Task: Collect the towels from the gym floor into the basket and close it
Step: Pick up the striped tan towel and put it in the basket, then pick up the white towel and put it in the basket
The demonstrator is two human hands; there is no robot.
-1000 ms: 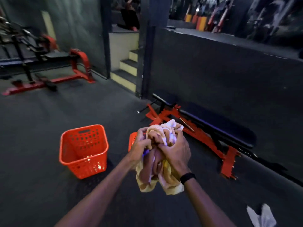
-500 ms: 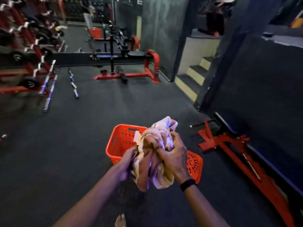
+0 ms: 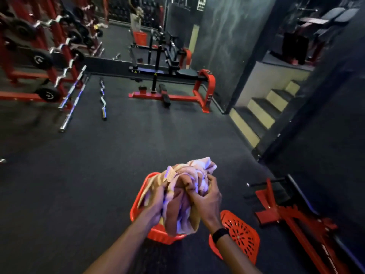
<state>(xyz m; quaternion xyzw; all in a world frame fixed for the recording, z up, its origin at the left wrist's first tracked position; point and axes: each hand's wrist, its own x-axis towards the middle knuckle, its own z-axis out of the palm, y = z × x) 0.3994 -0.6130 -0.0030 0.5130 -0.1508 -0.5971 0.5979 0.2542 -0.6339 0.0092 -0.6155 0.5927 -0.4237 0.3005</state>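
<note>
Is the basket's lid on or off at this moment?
Off. The perforated red lid lies on the floor to the right of the orange basket, whose top is uncovered beneath the bundled towels.

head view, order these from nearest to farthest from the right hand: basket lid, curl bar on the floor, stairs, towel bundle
1. towel bundle: gripped by the right hand
2. basket lid: on the floor just beside and below the wrist
3. stairs: farther ahead on the right
4. curl bar: far left; close to the stairs in rank, hard to call
</note>
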